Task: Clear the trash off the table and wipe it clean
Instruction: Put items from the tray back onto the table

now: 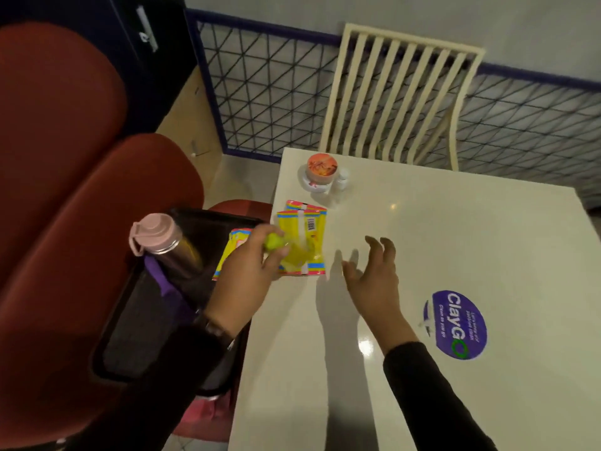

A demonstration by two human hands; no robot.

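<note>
Yellow wrappers [307,229] lie at the left edge of the white tabletop [455,255], and one more shows just past that edge, over a black bag [146,320]. The left hand [250,265] hangs above them, fingers curled round a small green-capped item [274,243] too blurred to name. The right hand [374,275] hovers near it above the tabletop, fingers spread and loose, holding nothing. An orange-lidded cup [322,167] stands near the far left corner.
</note>
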